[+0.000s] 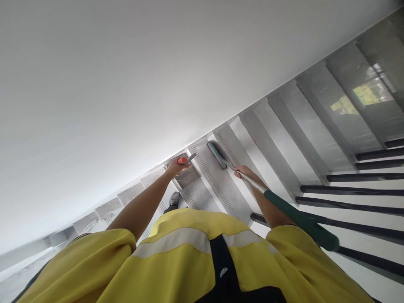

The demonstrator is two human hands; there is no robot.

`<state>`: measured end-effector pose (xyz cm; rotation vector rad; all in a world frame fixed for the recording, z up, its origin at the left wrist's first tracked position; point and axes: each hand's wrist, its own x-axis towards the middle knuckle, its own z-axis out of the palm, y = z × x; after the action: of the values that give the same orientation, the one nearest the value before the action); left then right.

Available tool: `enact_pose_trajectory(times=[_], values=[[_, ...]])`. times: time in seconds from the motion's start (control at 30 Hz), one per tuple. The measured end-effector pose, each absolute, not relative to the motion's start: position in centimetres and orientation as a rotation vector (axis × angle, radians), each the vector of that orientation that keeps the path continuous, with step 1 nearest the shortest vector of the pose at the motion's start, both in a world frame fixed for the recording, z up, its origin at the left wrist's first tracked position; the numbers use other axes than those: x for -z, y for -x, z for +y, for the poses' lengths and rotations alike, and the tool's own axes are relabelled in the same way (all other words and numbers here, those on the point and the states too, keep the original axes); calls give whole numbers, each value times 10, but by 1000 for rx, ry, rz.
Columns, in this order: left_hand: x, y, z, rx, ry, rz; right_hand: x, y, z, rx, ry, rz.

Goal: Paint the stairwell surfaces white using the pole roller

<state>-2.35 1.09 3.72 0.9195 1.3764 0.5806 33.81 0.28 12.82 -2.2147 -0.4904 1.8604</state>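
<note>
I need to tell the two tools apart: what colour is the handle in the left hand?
Red-orange handle, held in the left hand; the head view shows it.

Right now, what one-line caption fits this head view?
On gray stairs, left hand grips a red-handled tool while right hand holds a pole with a green roller.

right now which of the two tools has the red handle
The short tool in the left hand, held near the wall. The other, a roller in the right hand, has a long metal pole with a green grip.
</note>
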Motion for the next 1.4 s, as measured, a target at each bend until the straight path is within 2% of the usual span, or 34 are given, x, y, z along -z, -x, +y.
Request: enact_pose_trajectory(times=[0.13,0.3,0.53,0.67,0.77,0.83,0.93,1.13,1.2,1.3,1.4], values=[[-38,23,12,-572,-920,1380,-122,-309,2,-2001,2272,-454],[-36,20,12,-582,-937,1379,-164,-327,-21,-2132,2108,-450],[-31,19,13,-584,-938,1413,-262,-341,-73,-1607,2338,-924],[-29,19,14,-581,-936,1414,-288,-332,-67,-1277,2457,-1275],[-29,19,14,-603,-927,1410,-282,-315,-51,-1133,2491,-1547],[-29,19,14,-625,-921,1411,-267,-299,-42,-1149,2477,-1666],[-30,19,14,-662,-912,1400,-229,-267,-34,-1291,2427,-1762],[-32,15,12,-688,-892,1415,-121,-201,-19,-1609,2270,-1877],[-34,14,12,-702,-892,1425,-101,-190,-16,-1698,2228,-1887],[-34,14,13,-719,-886,1425,-106,-197,-21,-1785,2200,-1857],[-33,14,12,-730,-889,1428,-142,-228,-39,-1784,2253,-1781]])
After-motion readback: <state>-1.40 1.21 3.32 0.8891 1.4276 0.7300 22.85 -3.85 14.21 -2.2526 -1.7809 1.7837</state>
